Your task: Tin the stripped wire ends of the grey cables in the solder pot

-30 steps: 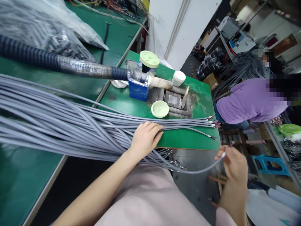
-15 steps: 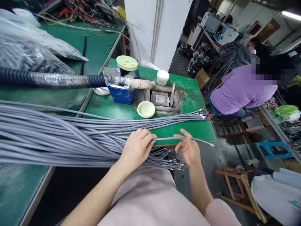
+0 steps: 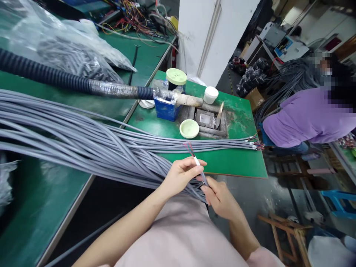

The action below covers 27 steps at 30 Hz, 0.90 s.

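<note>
In front of my body my left hand pinches a grey cable between thumb and fingers, just below its tip. My right hand is closed on the same cable a little lower. The cable's end points up and away from me, with a white band and thin red and dark wires fanning out of it. Beneath and left of my hands runs a thick bundle of grey cables; its near ends are partly hidden by my hands.
On the green table more cables lie with stripped ends at right. Behind them are a pale green dish, a white tub, a sunken metal pot, a blue box and a ribbed hose. A person in purple sits at right.
The held cable has turned from pointing right to pointing up and away, its wire end now between my hands. My right hand has moved closer to my left and closed on it.
</note>
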{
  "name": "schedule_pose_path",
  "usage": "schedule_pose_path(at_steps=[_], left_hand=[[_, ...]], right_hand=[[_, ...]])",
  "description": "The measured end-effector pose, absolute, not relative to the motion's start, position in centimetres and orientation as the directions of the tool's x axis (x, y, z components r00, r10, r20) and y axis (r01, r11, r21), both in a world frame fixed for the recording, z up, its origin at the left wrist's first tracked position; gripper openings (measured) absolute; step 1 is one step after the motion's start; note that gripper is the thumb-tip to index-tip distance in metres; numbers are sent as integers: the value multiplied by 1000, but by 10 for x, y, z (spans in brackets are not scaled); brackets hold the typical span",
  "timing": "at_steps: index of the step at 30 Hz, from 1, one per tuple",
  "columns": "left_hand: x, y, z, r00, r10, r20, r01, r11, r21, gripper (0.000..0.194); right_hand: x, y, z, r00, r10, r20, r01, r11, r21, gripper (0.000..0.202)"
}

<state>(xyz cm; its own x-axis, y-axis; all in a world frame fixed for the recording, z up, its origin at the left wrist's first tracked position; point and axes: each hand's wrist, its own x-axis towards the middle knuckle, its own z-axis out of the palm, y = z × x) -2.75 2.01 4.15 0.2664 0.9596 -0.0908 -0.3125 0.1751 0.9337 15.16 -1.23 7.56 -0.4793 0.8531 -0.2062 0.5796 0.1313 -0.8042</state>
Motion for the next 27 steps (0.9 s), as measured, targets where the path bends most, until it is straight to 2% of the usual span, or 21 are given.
schedule_pose_path(at_steps=[2,6,11,13,18,21,27], left_hand=[[-26,20,41,276,950,-144,-365,242,899,23],[-22,16,43,375,917,-138,-391,291,873,27],[-7,12,40,426,894,-138,-359,307,881,29],[-5,13,38,344,930,-128,-339,250,907,24],[-13,14,39,-91,995,32,-202,-50,978,12],[-18,16,42,-102,992,78,-184,-96,978,11],[-16,23,47,-52,995,-81,-375,56,925,23]], right_hand=[[151,-15,78,-507,828,-239,570,114,-813,33],[154,-21,77,-581,781,-230,473,94,-876,25],[154,-21,59,-370,917,-147,416,22,-909,44],[155,-20,52,-320,936,-148,390,-12,-921,40],[155,-17,47,-277,940,-199,337,-99,-936,32],[152,-16,48,-289,934,-209,343,-103,-934,33],[143,-13,51,-296,938,-183,381,-59,-923,35]])
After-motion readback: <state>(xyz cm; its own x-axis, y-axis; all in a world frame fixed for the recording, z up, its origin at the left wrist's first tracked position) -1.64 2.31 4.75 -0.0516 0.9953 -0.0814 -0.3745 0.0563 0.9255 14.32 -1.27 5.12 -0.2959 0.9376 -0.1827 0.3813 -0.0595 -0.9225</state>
